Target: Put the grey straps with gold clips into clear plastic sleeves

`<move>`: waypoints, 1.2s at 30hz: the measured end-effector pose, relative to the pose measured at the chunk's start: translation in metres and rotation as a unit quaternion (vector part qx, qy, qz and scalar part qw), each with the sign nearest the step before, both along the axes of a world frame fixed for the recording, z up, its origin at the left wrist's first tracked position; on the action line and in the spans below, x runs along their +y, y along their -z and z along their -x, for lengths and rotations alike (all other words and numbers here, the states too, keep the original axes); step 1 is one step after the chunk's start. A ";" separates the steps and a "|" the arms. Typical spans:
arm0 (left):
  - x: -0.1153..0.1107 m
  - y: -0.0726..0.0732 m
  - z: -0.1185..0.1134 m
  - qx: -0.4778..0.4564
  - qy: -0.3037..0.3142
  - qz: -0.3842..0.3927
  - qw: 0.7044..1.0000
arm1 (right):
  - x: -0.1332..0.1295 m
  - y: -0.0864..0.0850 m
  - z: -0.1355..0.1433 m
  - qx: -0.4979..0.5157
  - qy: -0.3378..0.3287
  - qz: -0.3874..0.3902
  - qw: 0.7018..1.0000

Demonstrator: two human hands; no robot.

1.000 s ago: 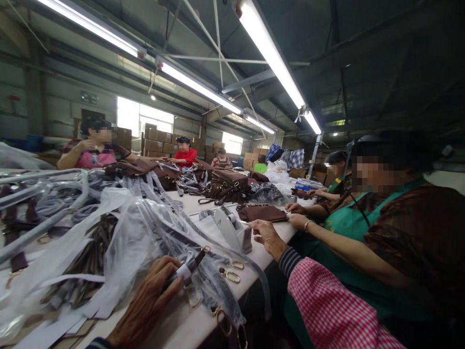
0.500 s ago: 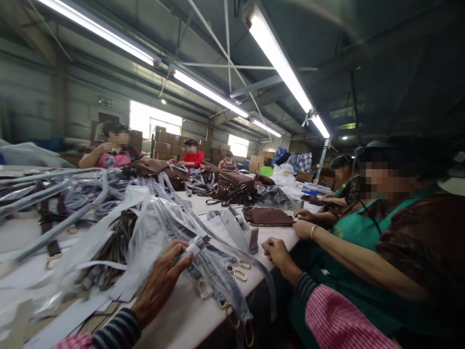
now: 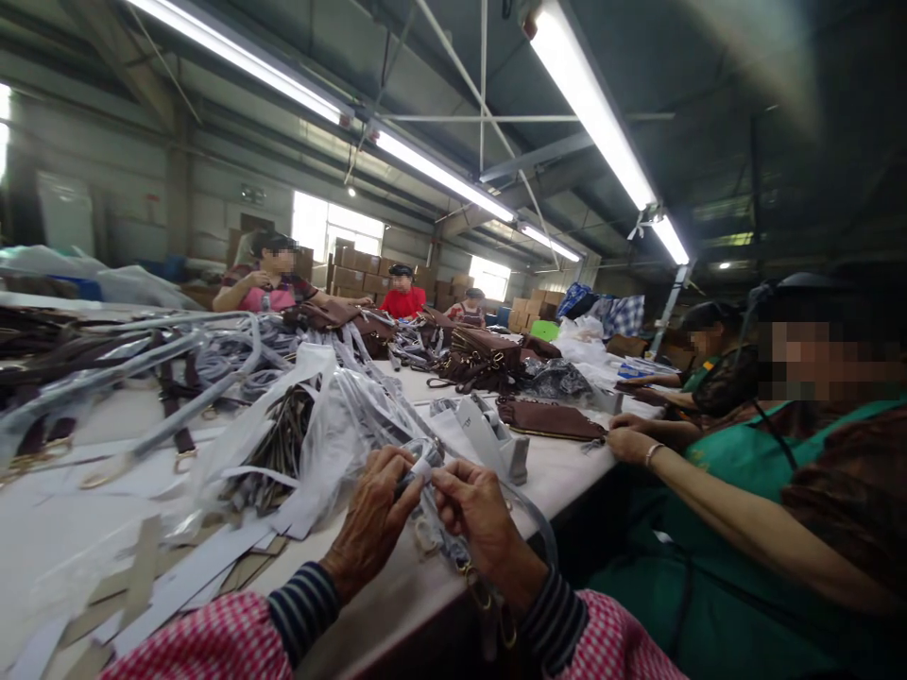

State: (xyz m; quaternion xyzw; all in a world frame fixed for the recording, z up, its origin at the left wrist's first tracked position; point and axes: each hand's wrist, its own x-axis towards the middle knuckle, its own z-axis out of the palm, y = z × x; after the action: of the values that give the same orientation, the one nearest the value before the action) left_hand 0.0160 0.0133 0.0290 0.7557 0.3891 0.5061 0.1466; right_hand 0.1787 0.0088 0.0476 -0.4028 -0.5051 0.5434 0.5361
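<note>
My left hand (image 3: 372, 519) is closed around a plastic-wrapped strap (image 3: 423, 461), its thumb and fingers on a white band around it. Close beside it, my right hand (image 3: 486, 519) has thumb and forefinger pinched at the band; whatever lies between these fingertips is too small to make out. Below and behind my right hand hang wrapped strap ends with gold-coloured clasps (image 3: 478, 595), partly hidden by it. Just beyond the hands stands a pale grey dispenser (image 3: 514, 453), apparently for tape.
Plastic-wrapped straps (image 3: 233, 354) heap up on the left of the table (image 3: 567, 472). Brown bags (image 3: 478, 354) are piled farther back, and a flat brown pouch (image 3: 549, 418) lies near a co-worker in a green apron (image 3: 658, 557) on my right. White and tan strips (image 3: 191, 576) lie front left.
My right hand has come left from beside the table edge and now meets my left hand at the strap. The view has turned slightly left.
</note>
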 end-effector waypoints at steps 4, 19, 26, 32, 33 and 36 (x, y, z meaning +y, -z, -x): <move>0.001 0.002 0.000 0.025 -0.026 -0.023 0.999 | 0.008 0.010 0.005 0.003 0.016 0.012 1.000; -0.012 -0.025 -0.008 -0.106 0.029 0.193 0.975 | 0.015 0.025 0.011 0.010 0.011 -0.012 1.000; -0.014 -0.017 -0.005 -0.187 0.125 0.228 0.947 | 0.010 0.039 0.008 0.000 -0.038 0.007 0.999; -0.014 -0.021 -0.008 -0.153 0.093 0.254 0.951 | -0.005 0.020 -0.018 -0.212 0.110 -0.189 0.952; -0.012 -0.020 -0.009 -0.144 0.089 0.259 0.951 | -0.008 0.012 -0.022 -0.276 0.126 -0.256 0.918; -0.007 -0.011 -0.010 -0.110 0.095 0.256 0.956 | -0.013 -0.009 -0.030 -0.480 0.092 -0.394 0.778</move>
State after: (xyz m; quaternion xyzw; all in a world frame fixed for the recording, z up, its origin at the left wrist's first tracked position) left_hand 0.0262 0.0059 0.0400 0.6661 0.4135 0.4533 0.4241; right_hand 0.2087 -0.0041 0.0570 -0.4095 -0.8277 -0.0188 0.3833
